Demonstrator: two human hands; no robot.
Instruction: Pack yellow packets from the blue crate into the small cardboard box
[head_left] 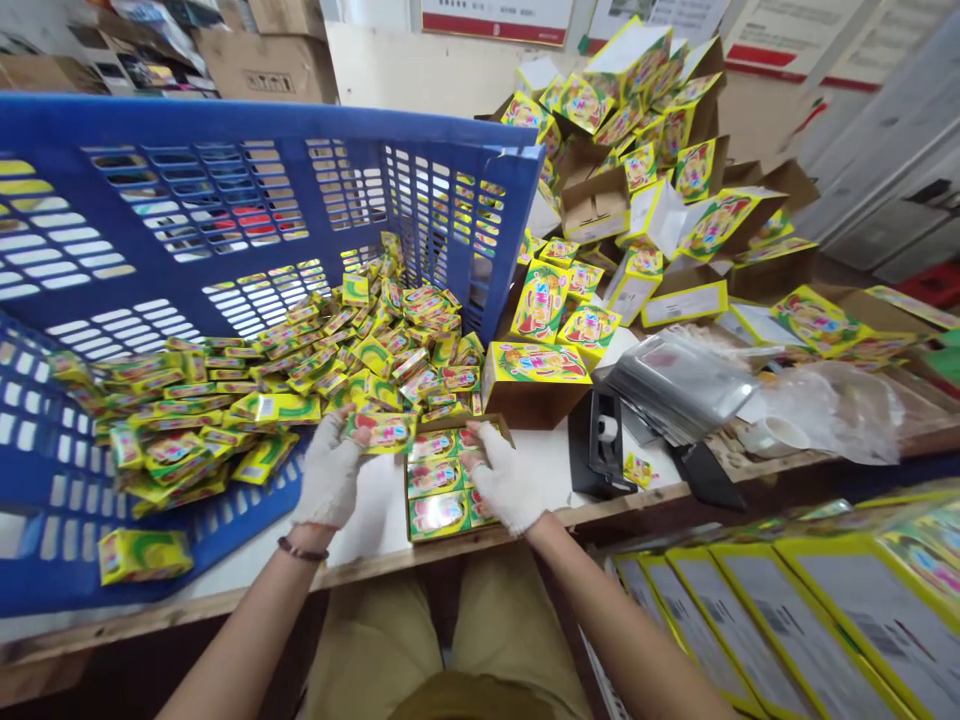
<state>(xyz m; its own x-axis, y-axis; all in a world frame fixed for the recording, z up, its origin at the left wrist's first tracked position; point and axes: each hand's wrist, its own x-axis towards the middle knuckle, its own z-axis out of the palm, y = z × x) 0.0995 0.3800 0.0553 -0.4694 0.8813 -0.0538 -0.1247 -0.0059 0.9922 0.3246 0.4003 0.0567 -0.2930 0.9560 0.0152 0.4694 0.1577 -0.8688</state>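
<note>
My left hand (pixel 331 470), in a white glove, grips a small yellow and green printed box (pixel 382 432) at its left end, just left of an open carton (pixel 409 500). Inside the carton, similar small boxes (pixel 437 512) lie flat in rows. My gloved right hand (pixel 510 480) reaches over the carton's right side, its fingers and thumb closed about a small box (pixel 471 466) in there; its fingertips are partly hidden. Left of both hands, a big blue plastic basket (pixel 292 130) lies tipped towards me with a heap of loose small boxes (pixel 330 350).
Beside the carton stands a printed carton (pixel 536 365), with a black tape dispenser (pixel 604 440) to its right. Clear plastic sheets (pixel 682 385) lie further right. Many printed cartons (pixel 720 225) are piled behind. Packed cartons (pixel 765 610) stand in a row below the table edge (pixel 262 590).
</note>
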